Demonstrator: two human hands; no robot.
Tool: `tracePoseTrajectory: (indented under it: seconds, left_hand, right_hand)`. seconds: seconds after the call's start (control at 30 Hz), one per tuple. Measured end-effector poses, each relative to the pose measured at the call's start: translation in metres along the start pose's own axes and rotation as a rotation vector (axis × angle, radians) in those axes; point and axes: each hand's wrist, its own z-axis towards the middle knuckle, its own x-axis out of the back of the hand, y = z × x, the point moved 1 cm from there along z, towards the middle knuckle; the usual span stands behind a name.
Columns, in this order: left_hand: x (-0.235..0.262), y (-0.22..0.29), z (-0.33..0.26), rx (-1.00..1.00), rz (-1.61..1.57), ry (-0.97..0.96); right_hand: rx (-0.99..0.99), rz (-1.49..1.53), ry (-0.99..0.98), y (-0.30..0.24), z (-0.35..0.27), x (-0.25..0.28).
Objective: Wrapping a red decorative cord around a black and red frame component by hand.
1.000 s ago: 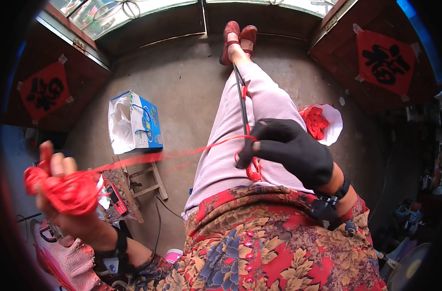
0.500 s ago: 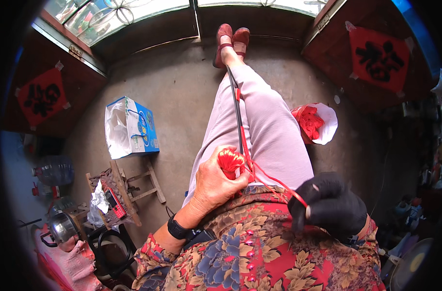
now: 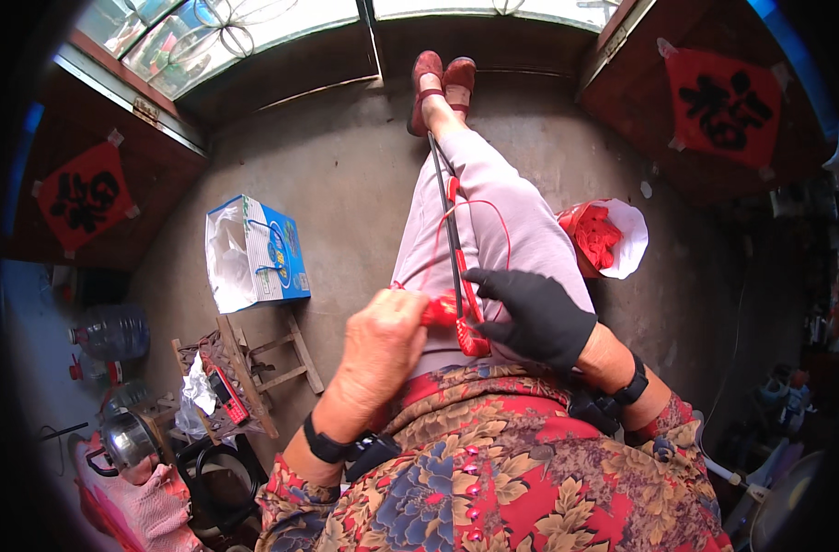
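My bare left hand (image 3: 380,342) is closed around a bundle of red cord (image 3: 441,308) over my lap. My right hand (image 3: 534,313), in a black glove, pinches the same red cord where it is wrapped on a long black rod (image 3: 447,221). The rod lies along my outstretched legs in pale trousers, toward my red shoes (image 3: 442,78). A thin loop of red cord (image 3: 493,216) curves over my thigh beside the rod.
A white bag of red material (image 3: 608,237) sits on the concrete floor to my right. A blue and white box (image 3: 254,253) stands to my left, with a small wooden stool (image 3: 245,363) and a kettle (image 3: 130,440) nearer me. Dark wooden doors flank both sides.
My left hand swung in from far left with the cord bundle to my lap. My gloved right hand dropped low to the right, then came back up to the rod.
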Motion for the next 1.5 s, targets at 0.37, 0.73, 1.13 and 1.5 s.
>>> tracePoseTrajectory:
  seconds: [0.37, 0.73, 1.13, 1.5]
  left_hand:
    - [0.016, 0.020, 0.013, 0.319, -1.512, -0.268]
    - [0.035, 0.002, -0.017, 0.267, -2.425, 0.053]
    - [0.034, -0.034, -0.149, 0.925, -1.497, -0.151]
    - [0.026, -0.022, -0.064, -0.016, -2.077, 0.016]
  right_hand:
    - [-0.291, 1.160, 0.252, -0.002, -0.015, 0.048]
    - [-0.409, 1.148, 0.072, -0.015, -0.048, 0.048]
    - [0.009, 0.213, -0.096, -0.007, -0.016, -0.035]
    - [-0.161, -0.005, 0.258, 0.007, -0.021, 0.006]
